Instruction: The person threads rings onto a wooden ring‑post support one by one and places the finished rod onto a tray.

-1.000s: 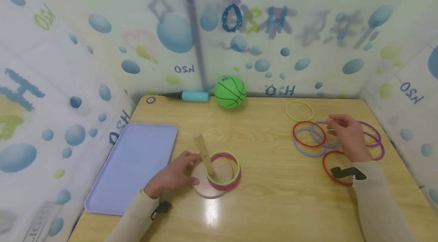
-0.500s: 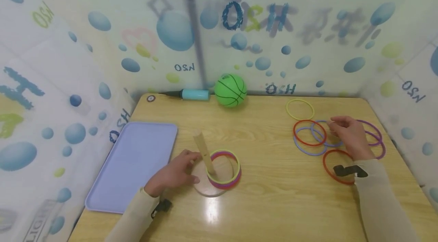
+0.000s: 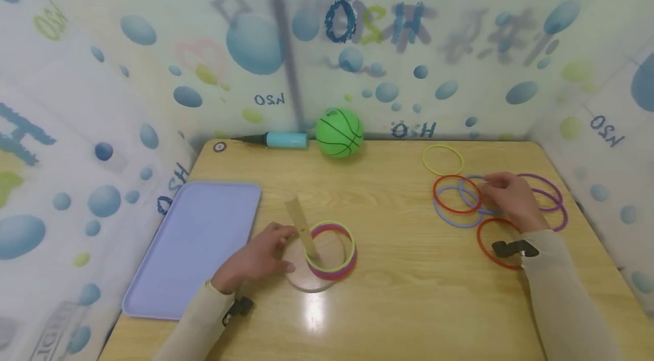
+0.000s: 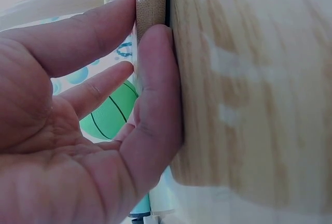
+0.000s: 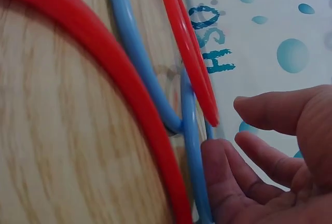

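Note:
In the head view my left hand [image 3: 255, 259] is beside a round wooden base [image 3: 311, 281] that carries an upright wooden post [image 3: 301, 229]. Its thumb [image 4: 98, 27] and a finger touch the base's rim [image 4: 150, 6], fingers spread. A yellow ring [image 3: 352, 247], with a purple and a red one under it, surrounds the foot of the post. At the right, my right hand [image 3: 511, 199] hovers over several loose rings. Its thumb and fingers stand apart in the right wrist view, the fingertips right at a blue ring [image 5: 193, 151], close by a red ring [image 5: 189, 47].
Another red ring [image 3: 479, 242] lies partly under the right wrist. Purple rings [image 3: 561, 193] lie right of that hand, a yellow ring [image 3: 443, 145] behind it. A green ball [image 3: 339, 133] and a blue pump [image 3: 287, 140] lie along the back edge. A lavender tray [image 3: 191, 247] is at left.
My right hand has shifted slightly left, its fingertips now right at the red ring's edge. The left hand stays at the base, and the head view has turned a little.

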Motion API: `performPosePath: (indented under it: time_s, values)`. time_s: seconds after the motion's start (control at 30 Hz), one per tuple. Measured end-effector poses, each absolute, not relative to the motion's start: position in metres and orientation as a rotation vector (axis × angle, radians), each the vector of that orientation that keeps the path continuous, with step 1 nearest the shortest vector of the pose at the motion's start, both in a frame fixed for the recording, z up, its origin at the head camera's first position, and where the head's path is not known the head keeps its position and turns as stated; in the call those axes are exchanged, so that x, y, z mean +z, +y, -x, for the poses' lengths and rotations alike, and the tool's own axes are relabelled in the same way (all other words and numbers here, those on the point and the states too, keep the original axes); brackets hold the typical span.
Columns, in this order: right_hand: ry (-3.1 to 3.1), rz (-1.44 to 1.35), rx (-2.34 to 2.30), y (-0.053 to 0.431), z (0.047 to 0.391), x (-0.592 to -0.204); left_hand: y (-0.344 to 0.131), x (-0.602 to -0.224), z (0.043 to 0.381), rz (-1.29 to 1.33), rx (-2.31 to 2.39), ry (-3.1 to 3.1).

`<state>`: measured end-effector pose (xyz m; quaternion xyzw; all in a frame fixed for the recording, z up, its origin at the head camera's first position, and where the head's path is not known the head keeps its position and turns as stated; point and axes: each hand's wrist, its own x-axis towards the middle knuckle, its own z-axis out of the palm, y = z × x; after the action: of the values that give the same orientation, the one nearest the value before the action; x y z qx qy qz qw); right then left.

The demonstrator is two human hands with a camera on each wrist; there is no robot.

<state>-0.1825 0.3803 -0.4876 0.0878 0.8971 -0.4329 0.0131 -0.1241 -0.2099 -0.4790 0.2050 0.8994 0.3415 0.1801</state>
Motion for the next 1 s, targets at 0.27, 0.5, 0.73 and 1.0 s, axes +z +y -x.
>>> performPosePath:
  time_s: [0.27,0.5,0.73,1.0]
  values:
    - [2.737,-0.23,-1.331,0.379,0.187,-0.492,-0.21,-0.478,0.125,-0.605,0.964,2.543]
    - [2.647,-0.244,-1.432,0.379,0.188,-0.491,-0.209,-0.477,0.124,-0.591,0.96,2.541]
    - [2.554,-0.23,-1.603,0.379,0.188,-0.484,-0.209,-0.477,0.123,-0.573,0.961,2.537]
    - [2.586,-0.189,-1.558,0.368,0.183,-0.46,-0.209,-0.475,0.123,-0.558,0.963,2.531]
